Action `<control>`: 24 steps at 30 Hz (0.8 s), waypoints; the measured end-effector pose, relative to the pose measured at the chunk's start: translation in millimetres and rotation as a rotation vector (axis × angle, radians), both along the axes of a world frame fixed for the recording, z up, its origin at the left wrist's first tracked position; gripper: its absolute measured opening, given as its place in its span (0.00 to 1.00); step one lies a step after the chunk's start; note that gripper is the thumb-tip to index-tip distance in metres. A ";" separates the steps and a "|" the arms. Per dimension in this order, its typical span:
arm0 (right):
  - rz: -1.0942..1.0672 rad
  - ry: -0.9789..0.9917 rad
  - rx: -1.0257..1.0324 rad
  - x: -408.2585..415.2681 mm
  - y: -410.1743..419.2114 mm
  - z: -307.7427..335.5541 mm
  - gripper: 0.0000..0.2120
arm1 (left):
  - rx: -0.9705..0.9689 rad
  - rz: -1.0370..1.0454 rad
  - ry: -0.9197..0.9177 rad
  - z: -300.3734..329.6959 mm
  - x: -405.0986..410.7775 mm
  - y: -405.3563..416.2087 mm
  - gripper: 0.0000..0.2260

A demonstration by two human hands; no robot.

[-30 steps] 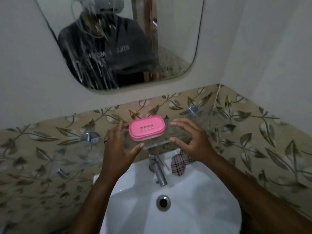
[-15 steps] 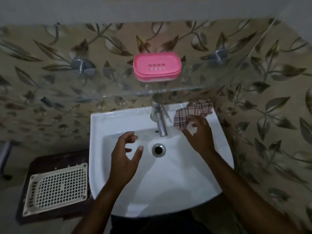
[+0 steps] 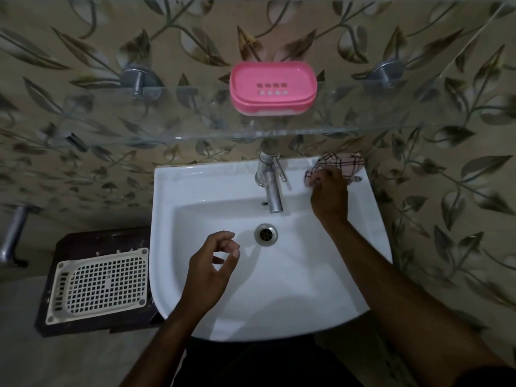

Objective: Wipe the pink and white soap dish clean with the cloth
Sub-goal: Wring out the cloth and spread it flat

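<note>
Right hand [image 3: 329, 195] is on the cloth [image 3: 339, 166] now, fingers curled into the checked fabric at the back rim of the basin [image 3: 371, 219], about 1 o'clock from the drain [image 3: 266, 234]. This looks like the pick-up step; no wiping yet. Left hand [image 3: 208, 270] hovers over the bowl at 7 o'clock from the drain, fingers loosely curled, thumb near the fingertips, holding nothing. The soap dish [image 3: 273, 88] sits up at 12 o'clock on the glass shelf [image 3: 195, 135], directly above the tap [image 3: 272, 185]: a rounded pink rectangle, glossy plastic, 2 rows of small slots in the top, a pale lower edge showing. Next move, I'd say: lift the soft, crumpled cloth clear of the tap and bring it up to the dish, with the free hand steadying that slick plastic on smooth glass.
</note>
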State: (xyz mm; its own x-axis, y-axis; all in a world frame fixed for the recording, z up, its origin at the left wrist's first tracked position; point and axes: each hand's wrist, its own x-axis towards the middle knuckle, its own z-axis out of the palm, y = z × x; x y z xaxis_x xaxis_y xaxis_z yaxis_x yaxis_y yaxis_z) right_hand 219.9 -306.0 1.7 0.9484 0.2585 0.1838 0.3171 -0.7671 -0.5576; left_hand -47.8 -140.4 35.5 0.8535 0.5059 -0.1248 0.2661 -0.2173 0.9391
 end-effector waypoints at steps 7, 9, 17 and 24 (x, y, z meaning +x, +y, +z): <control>-0.167 0.200 0.618 -16.9 -39.3 45.8 0.14 | -0.175 -0.045 0.112 -4.9 5.1 -8.3 0.08; -0.161 0.321 0.835 -31.5 -47.4 67.9 0.16 | -0.300 -0.058 0.187 -7.0 11.9 -13.4 0.07; -0.124 0.928 1.365 -103.6 -78.2 122.6 0.18 | -1.116 -0.001 0.264 -20.8 44.7 -65.3 0.20; -0.334 1.418 1.770 -149.7 -95.2 94.4 0.57 | -1.512 -0.062 0.074 -22.8 38.6 -100.4 0.32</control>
State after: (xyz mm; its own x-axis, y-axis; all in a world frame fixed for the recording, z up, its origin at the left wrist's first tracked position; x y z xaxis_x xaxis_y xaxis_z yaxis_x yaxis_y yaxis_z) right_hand 70.2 -401.2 96.2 0.5970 0.5078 -0.6211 -0.7425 0.6430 -0.1881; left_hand -9.2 -240.8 12.8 0.8366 -0.1688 -0.5211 0.3482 0.8983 0.2679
